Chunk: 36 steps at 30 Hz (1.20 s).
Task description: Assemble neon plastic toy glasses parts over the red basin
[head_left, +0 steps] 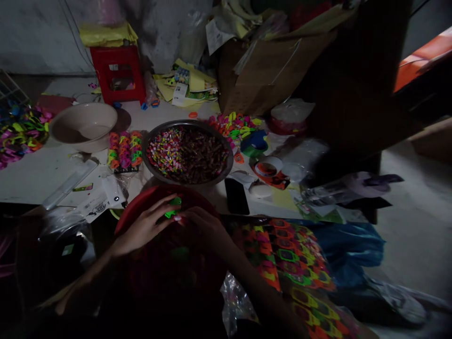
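My left hand [151, 226] is closed around a small bright green plastic piece [173, 207], held above a large red basin [134, 212]. Close beside it, my right hand [205, 228] has its fingers drawn together. A tiny white and red bit [177, 218] shows at those fingertips, too small and dark to name. Inside the basin, a dim green shape [179, 253] can be made out; the rest is in shadow. Just beyond stands a metal bowl [231, 162] with small colourful pieces on its left side and brown stick-like pieces on its right.
A beige basin [106, 115] and bundled colourful plastic pieces [125, 149] lie left of the bowl. A black phone [237, 196] rests to the right. Packed colourful watch-shaped toys [289, 254] lie beside my right arm. Behind are a red stool [118, 70] and a cardboard box [261, 75].
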Available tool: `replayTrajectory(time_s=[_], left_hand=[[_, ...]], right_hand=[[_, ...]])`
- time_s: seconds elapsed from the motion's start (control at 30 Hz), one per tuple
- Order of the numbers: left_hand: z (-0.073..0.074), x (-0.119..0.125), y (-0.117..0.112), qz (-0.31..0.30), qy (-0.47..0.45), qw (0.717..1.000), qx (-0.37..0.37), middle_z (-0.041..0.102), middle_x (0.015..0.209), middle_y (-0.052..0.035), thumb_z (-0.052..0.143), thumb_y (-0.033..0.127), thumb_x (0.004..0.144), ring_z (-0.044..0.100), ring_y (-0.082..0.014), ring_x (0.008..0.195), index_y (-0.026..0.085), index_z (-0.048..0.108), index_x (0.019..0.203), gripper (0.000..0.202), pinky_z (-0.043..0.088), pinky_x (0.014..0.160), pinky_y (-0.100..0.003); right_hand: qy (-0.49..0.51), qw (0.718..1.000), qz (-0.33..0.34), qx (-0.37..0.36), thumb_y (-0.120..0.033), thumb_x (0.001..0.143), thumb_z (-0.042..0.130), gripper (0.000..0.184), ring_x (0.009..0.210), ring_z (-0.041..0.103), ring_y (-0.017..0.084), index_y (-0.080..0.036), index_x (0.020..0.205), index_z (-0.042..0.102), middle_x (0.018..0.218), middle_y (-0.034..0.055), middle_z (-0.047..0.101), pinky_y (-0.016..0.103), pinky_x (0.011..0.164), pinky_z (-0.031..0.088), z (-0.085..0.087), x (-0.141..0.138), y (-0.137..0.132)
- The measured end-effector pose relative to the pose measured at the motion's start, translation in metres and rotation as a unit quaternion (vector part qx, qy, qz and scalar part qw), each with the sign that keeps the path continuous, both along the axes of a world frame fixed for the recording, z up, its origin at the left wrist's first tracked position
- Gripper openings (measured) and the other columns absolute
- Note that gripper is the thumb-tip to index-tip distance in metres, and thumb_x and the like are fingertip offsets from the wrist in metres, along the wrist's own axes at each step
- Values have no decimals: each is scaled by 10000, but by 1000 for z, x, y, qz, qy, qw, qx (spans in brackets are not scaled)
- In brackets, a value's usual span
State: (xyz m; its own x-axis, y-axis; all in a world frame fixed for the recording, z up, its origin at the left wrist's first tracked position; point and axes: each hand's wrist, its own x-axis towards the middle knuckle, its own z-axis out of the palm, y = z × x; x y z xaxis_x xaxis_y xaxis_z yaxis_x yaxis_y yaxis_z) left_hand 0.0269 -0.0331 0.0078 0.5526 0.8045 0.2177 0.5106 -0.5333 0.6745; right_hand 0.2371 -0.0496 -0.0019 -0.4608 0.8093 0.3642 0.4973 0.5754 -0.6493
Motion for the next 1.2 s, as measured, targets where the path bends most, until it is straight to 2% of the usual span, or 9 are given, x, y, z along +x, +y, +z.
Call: replayTrajectory(time_s=[0.23,0.3,0.47,0.63,0.8,0.93,1.1,1.2], left_hand=[[-1,-7,-5,-22,19,996,88,608,1312,-55,496,220,938,578,-178,1197,244,486,1308,371,496,1033,-368],[1,-6,-5,-26,27,996,85,595,1325,-55,498,223,938,568,-178,1209,240,487,1309,371,491,1039,-360],[10,-3,-5,-32,35,998,47,443,1470,-39,463,215,953,490,-181,1297,246,482,1310,359,459,1078,-329],[11,-1,-4,-21,16,999,32,493,1414,-23,477,212,948,513,-184,1270,285,437,1324,385,479,1063,-374],[9,1,-6,-13,-5,999,42,552,1299,-50,517,164,914,552,-179,1204,262,423,1312,420,505,1015,-345],[8,1,-8,-30,0,998,54,534,1266,-69,512,138,901,560,-178,1179,250,416,1306,431,517,982,-313],[4,3,-7,-50,54,990,123,522,1227,-93,508,188,896,586,-225,1132,220,414,1297,413,556,921,-361],[4,5,-8,-44,62,986,147,528,1188,-90,484,214,909,621,-215,1063,218,415,1287,385,581,849,-331]], right_hand=[[-36,999,-16,25,-130,877,534,300,822,630,177,-223,1153,609,954,77,624,264,701,540,7,0,-6],[-34,999,-5,34,-105,854,544,334,820,619,180,-218,1164,591,942,73,611,266,689,534,8,-1,-6],[-34,999,-8,36,-56,821,526,337,779,599,181,-182,1129,576,911,75,593,265,641,518,6,-3,-4],[-26,999,-19,26,-72,809,551,335,783,606,180,-203,1116,573,928,67,603,268,654,516,7,-3,-4],[4,1000,-21,3,-116,854,548,272,773,620,164,-200,1111,581,921,61,613,257,662,506,8,-3,-2],[27,999,-21,-23,-167,881,540,180,717,609,148,-176,1049,604,867,54,624,247,642,484,9,-5,0],[55,994,-18,-96,-189,860,541,71,643,575,127,-182,897,601,755,18,610,215,590,456,8,-9,-2],[82,988,-31,-126,-222,854,538,60,611,546,117,-192,838,587,714,2,592,203,569,441,4,-10,-4]])
